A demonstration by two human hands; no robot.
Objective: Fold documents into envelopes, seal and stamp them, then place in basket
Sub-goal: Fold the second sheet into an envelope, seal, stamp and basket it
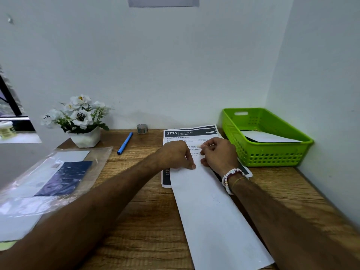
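Your hands meet over one envelope (214, 211) on the desk (140, 211).
The envelope lies across one printed sheet (187, 133), just left of one green basket (272, 151) (one white paper (268, 137) shows inside). Your left hand (176, 155) sits curled, thumb pressing the envelope; whether it grips, I cannot tell. Your right hand (220, 154) pinches one small pale scrap (200, 146). One blue pen (125, 143) and one tape roll (142, 129) lie farther back.

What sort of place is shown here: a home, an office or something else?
Probably a study or home-office corner: a wooden desk against white walls, a blue pen, a printed sheet headed "Desk / Study", and a green basket holding paper.
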